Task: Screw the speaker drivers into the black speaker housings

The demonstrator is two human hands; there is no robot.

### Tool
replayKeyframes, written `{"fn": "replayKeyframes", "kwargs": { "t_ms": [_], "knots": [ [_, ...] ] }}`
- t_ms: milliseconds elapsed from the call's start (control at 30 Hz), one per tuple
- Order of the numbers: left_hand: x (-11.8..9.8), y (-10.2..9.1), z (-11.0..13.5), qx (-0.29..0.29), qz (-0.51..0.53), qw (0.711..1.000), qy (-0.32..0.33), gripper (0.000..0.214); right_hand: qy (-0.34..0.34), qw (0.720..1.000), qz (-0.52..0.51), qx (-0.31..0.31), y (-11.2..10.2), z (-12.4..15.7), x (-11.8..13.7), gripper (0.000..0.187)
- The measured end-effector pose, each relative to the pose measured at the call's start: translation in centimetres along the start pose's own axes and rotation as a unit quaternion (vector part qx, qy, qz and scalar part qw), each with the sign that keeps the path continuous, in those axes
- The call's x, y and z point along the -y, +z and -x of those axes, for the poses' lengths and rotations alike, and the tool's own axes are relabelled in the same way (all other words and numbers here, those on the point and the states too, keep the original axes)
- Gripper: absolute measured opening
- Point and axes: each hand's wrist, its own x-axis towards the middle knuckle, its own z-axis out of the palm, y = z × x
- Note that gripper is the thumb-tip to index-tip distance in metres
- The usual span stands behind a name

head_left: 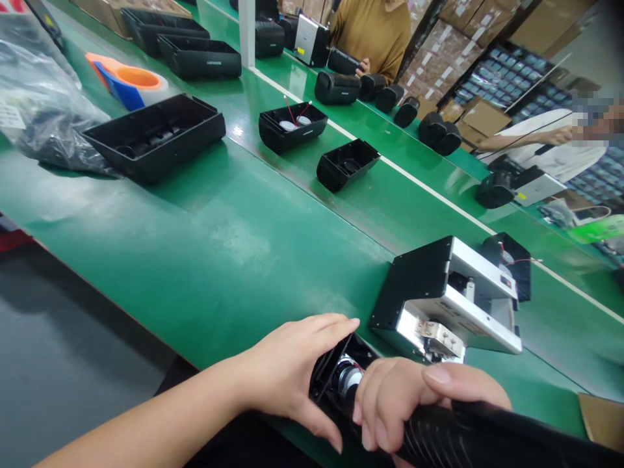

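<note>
Two long green tabletops [195, 273] run side by side, parted by a white stripe [414, 175], with a metal post [246, 32] at the far end. Beyond them stand stacked cartons [439, 65] and a shelf of packaged goods [507, 78]. A co-worker [370, 32] in a mustard shirt sits across the far tabletop, one hand [363, 67] on a black cylinder, and a second person [541, 146] in white sits further right. Black cylinders [375, 91] line the far tabletop. On the near one lie a bulging plastic bag [43, 110] of dark parts, a blue-and-orange tape dispenser [125, 81], and several open black housings, the largest [153, 136] beside the bag. A smaller housing [291, 123] holds two round parts with red wires, and an empty one [347, 164] sits just beyond it. Nearest the hands, a silver-and-black metal fixture [443, 299] stands beside a wired housing [507, 260]. Low in the view, a black speaker [463, 435] with a ribbed body lies across the tabletop's near edge, its open end showing a round driver [347, 380] and thin wires. The left grip [292, 361] straddles that open end, fingers above and thumb below, while the right grip [390, 406] closes around the ribbed body just behind the driver.
</note>
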Motion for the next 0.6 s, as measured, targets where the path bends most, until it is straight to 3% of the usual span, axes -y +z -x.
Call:
{"fn": "replayKeyframes", "kwargs": {
  "t_ms": [300,467,600],
  "knots": [
    [0.1,0.0,-0.1,-0.003,0.005,1.0,0.011,0.149,0.015,0.999,0.025,0.034,-0.3,0.6,-0.6,0.068],
    [0.2,0.1,-0.1,-0.006,0.006,1.0,0.017,0.147,0.081,0.994,0.039,-0.056,0.9,0.6,0.5,0.06],
    [0.1,0.1,-0.1,-0.011,0.014,1.0,0.019,0.148,0.061,0.997,0.013,-0.055,1.0,0.2,0.3,0.051]
  ]
}}
